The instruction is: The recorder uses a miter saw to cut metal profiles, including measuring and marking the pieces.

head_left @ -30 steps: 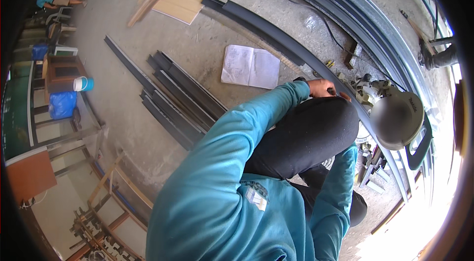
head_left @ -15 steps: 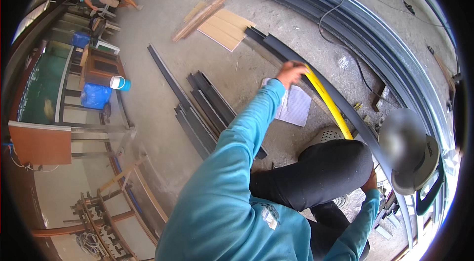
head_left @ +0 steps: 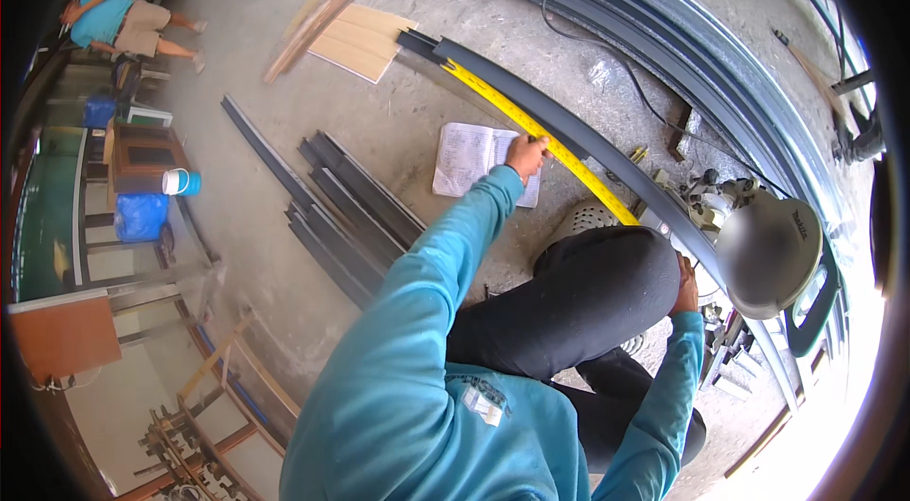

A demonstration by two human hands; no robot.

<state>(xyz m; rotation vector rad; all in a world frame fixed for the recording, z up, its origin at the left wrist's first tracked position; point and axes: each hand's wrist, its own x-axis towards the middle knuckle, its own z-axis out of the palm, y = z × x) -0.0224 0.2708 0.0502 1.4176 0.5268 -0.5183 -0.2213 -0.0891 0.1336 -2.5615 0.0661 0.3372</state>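
The yellow tape measure blade (head_left: 590, 179) lies stretched along a long dark grey metal profile (head_left: 559, 118); its far end is near the profile's far end. My left hand (head_left: 527, 158) is closed at the blade's near edge, partway along it. A small dark thing shows at its fingertips, too small to name. Beneath that hand lies an open notebook (head_left: 464, 156) with written pages. My right hand (head_left: 684, 287) is beside my bent knee, next to the profile, fingers bent and partly hidden. My knee covers the blade's near end, and the tape case is out of sight.
Several short dark profiles (head_left: 355, 193) lie to the left. Wooden boards (head_left: 355, 38) are farther off. Long profiles (head_left: 664, 55) and a black cable (head_left: 626, 65) run along the right. A power saw (head_left: 773, 240) stands at my right. Another person (head_left: 118, 22) is at far left.
My left hand has come back from farther along the blade toward me, and the blade's far end now shows. The view has shifted, so the scene sits farther left. My right hand stays beside the knee.
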